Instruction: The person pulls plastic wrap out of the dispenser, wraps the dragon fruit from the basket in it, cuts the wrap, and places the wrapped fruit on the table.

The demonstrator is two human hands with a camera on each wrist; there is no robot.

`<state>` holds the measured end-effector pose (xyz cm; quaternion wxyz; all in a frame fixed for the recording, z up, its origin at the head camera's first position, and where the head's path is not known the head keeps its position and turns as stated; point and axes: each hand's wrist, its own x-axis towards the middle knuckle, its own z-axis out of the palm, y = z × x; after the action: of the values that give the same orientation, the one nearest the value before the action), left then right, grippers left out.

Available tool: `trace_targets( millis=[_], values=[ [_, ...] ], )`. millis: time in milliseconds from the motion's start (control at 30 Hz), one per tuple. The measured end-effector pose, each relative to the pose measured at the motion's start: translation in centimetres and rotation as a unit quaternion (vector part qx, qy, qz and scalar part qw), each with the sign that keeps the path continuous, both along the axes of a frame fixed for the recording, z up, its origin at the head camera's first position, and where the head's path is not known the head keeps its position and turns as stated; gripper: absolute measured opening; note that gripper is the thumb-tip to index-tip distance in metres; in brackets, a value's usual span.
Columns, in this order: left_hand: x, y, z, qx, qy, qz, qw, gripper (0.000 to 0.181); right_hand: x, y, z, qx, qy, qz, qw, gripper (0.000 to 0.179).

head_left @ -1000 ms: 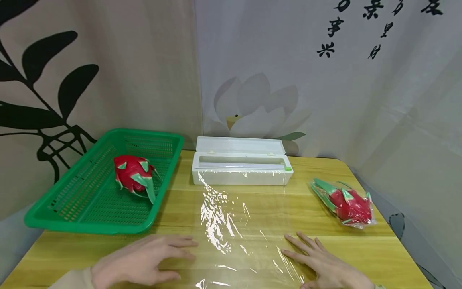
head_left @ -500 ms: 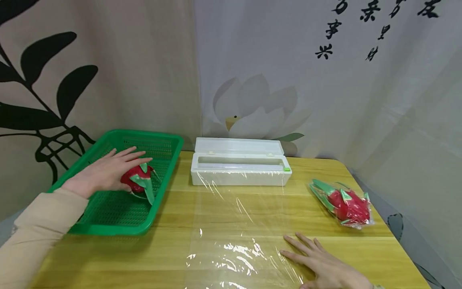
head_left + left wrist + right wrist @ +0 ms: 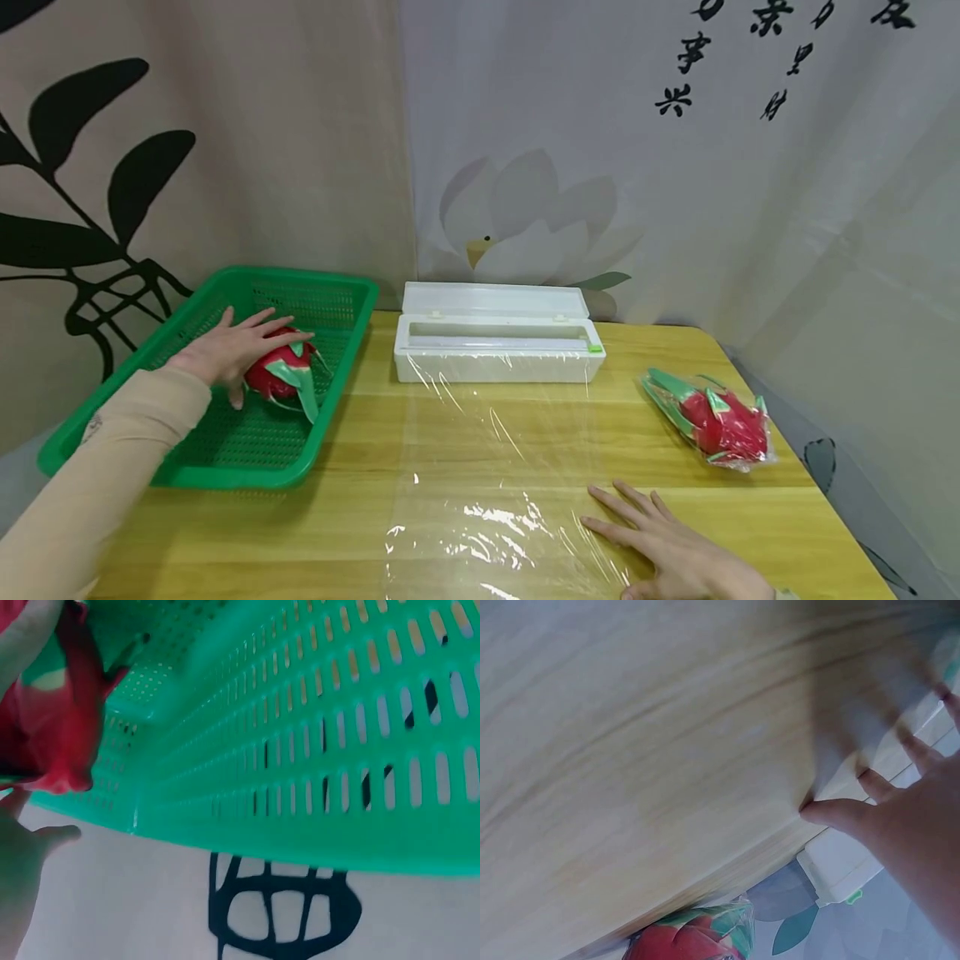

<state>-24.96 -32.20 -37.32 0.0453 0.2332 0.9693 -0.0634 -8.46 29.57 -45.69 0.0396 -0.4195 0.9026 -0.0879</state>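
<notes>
In the green plastic basket (image 3: 225,477) on the left lies a red dragon fruit (image 3: 279,367) with green scales. Over its left side reaches my left hand (image 3: 232,350), fingers spread and fairly straight across its top, the thumb lower on the near side. The left wrist view shows the fruit (image 3: 56,742) between the fingers and a thumb that stands apart from it. A sheet of clear cling film (image 3: 487,475) stretches over the table from a white dispenser box (image 3: 498,367). My right hand (image 3: 675,550) rests with spread fingers at the film's right edge.
A second dragon fruit (image 3: 723,425), wrapped in clear film, lies at the right of the wooden table (image 3: 360,533). The dispenser's lid (image 3: 495,300) stands raised at the back, with a green piece (image 3: 595,348) at its right end. A printed curtain (image 3: 525,125) hangs behind.
My left hand has moved from the table beside the film into the basket, over the dragon fruit; its thumb now sits lower. The film's near part lies flatter. My right hand has stayed put.
</notes>
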Motion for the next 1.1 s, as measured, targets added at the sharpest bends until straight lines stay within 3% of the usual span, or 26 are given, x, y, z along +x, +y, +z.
trace_targets(
  millis=[167, 367, 500, 667, 800, 933, 1067, 1100],
  values=[
    [-0.3, 0.0, -0.3, 0.010, 0.027, -0.002, 0.9996, 0.119, -0.1, 0.0, 0.0, 0.002, 0.036, 0.016, 0.9992, 0.079],
    [-0.1, -0.1, -0.2, 0.015, 0.062, -0.007, 0.9980, 0.111, -0.1, -0.1, 0.4, -0.003, 0.000, 0.005, 1.0000, 0.077],
    [0.4, -0.1, 0.2, 0.002, 0.102, -0.024, 0.9945, 0.106, -0.2, -0.2, 0.6, -0.002, -0.021, 0.001, 0.9998, 0.077],
    [1.2, 0.1, 1.5, -0.012, 0.148, -0.026, 0.9885, 0.100, -0.1, -0.2, 0.5, 0.000, -0.029, -0.005, 0.9996, 0.077],
    [1.8, 0.3, 3.1, -0.006, 0.175, -0.010, 0.9845, 0.098, -0.1, -0.2, 0.4, -0.007, -0.030, -0.003, 0.9995, 0.076],
    [2.5, 0.2, 4.5, 0.013, 0.196, 0.018, 0.9803, 0.101, -0.1, -0.1, 0.3, -0.006, -0.006, 0.006, 0.9999, 0.077],
    [3.2, 0.1, 5.6, 0.046, 0.226, 0.034, 0.9725, 0.102, 0.1, -0.1, 0.4, -0.003, -0.019, -0.001, 0.9998, 0.077],
    [3.4, 0.2, 5.8, 0.055, 0.234, 0.035, 0.9699, 0.101, 0.1, -0.1, 0.4, -0.006, -0.038, -0.007, 0.9992, 0.076]
  ],
)
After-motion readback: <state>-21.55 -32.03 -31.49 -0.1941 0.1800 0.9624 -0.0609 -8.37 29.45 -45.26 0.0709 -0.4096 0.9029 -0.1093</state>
